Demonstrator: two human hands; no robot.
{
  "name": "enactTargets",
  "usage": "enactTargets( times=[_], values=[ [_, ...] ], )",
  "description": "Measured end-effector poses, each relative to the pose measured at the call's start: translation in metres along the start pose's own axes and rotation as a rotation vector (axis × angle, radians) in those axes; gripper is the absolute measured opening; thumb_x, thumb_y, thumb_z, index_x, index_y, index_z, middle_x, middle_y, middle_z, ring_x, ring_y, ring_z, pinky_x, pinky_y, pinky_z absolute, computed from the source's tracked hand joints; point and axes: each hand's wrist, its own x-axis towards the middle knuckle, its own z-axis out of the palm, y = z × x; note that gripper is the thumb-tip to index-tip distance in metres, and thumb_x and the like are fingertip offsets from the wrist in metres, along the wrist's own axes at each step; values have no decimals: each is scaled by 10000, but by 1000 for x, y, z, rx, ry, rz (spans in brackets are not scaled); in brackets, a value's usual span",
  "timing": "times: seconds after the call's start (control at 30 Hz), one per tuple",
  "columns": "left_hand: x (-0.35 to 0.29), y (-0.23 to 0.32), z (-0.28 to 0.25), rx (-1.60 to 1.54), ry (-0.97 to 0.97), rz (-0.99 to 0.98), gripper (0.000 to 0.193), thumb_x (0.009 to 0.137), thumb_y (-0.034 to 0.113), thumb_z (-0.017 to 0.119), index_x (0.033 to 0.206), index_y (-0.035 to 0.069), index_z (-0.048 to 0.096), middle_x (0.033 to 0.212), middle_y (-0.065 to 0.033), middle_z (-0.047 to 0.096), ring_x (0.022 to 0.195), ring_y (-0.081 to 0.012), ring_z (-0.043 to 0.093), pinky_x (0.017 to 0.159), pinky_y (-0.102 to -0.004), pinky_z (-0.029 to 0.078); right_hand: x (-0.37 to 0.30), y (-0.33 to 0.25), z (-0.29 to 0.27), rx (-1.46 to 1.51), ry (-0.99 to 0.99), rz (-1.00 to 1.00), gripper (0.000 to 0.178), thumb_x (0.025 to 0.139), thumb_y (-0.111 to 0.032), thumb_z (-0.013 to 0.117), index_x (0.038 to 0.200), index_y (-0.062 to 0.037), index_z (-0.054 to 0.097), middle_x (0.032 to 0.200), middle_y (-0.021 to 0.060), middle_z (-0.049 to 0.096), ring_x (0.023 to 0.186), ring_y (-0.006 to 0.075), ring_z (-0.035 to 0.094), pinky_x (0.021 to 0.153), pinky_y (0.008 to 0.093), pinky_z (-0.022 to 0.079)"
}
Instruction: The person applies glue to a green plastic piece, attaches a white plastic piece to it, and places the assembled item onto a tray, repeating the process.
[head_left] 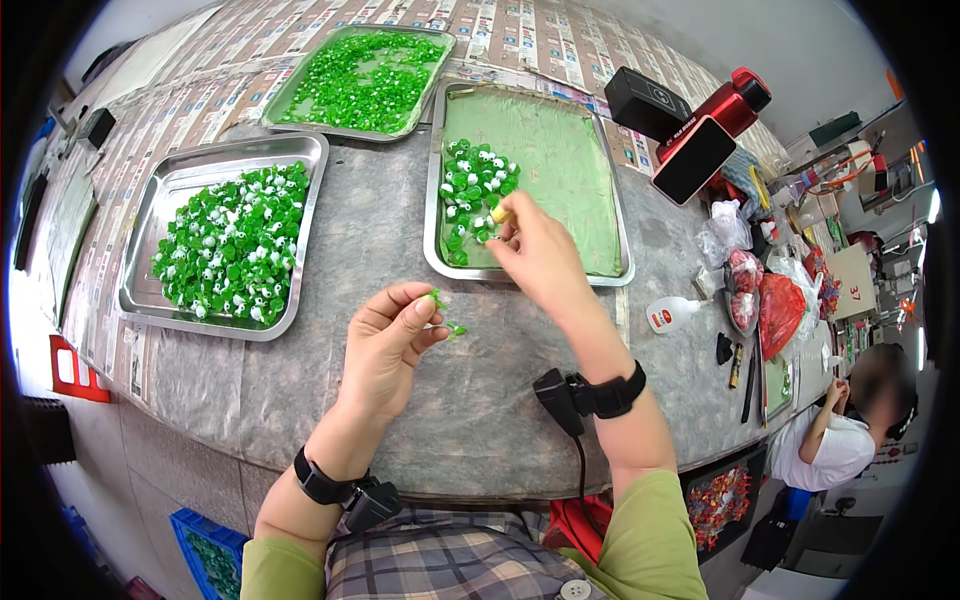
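Observation:
My left hand is closed above the grey table covering, pinching a small green plastic piece between thumb and fingertips. Another green bit shows at its lower fingers; whether the two are joined I cannot tell. My right hand reaches over the near edge of the green-lined metal tray. Its thumb and index finger are apart, with a yellow cover on the index fingertip. Right beside those fingertips lies a cluster of small green-and-white pieces on the tray's left side.
A metal tray heaped with green-and-white pieces stands left; another tray of green pieces lies behind. A phone leans by a red bottle and black box. A white squeeze bottle lies right. A person sits far right.

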Motion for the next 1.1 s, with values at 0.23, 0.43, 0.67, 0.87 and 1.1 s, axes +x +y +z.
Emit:
enactTargets(
  times=[0.23,0.43,0.67,0.87,1.1],
  values=[
    [-7,-8,1,-8,-195,-134,122,771,92,555,880,37,541,815,-41,578,746,-127,559,658,-255,477,-58,-25,-31,1301,-223,238,276,752,8,533,1021,6,472,833,14,503,780,77,525,697,198,431],
    [-8,-10,8,16,-216,-147,129,769,93,556,880,32,532,829,-76,589,774,-151,575,679,-263,481,-86,-29,-18,1467,-124,348,259,729,18,567,984,2,528,937,68,558,829,121,542,743,237,437],
    [-9,-11,6,2,-257,-136,126,770,92,556,874,28,525,805,-90,591,742,-156,582,666,-263,488,-90,-21,-11,1569,-184,367,208,722,-9,594,928,3,564,854,61,590,769,106,552,702,212,441],
    [-9,-11,7,6,-201,-136,126,770,83,554,876,19,525,797,-89,591,727,-149,581,652,-259,489,-92,-22,-15,1502,-151,373,193,714,13,596,904,1,564,847,57,588,769,94,547,692,202,442],
    [-9,-12,6,154,-145,-52,125,759,73,568,861,6,541,773,-77,590,699,-133,576,632,-249,484,-91,-32,-17,1411,-26,291,191,720,18,590,907,4,551,844,52,578,769,87,541,686,194,440]
  ],
)
